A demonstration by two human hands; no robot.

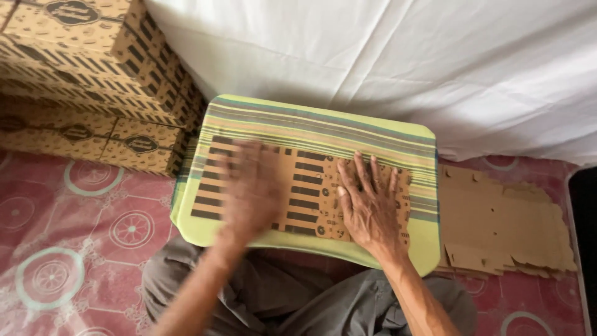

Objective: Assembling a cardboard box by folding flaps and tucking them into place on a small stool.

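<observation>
Stack of folded printed boxes at 10 o'clock, done. Left hand blurred, probably flat and open on the flat printed carton blank on the striped cushion. Right hand splayed, pressing it. Blank unfolded; plain blanks wait at 3 o'clock.

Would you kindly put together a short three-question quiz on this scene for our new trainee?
1. True or false: both hands lie flat on the printed cardboard sheet.
2. Multiple choice: the sheet lies on A) a striped green cushion, B) a metal tray, C) the bare floor.
3. Short answer: what lies on the floor to the person's right of the cushion?

Key:
1. True: the left hand, blurred, and the right hand both lie on it.
2. A, the striped green cushion.
3. A stack of plain flat cardboard blanks.
</observation>
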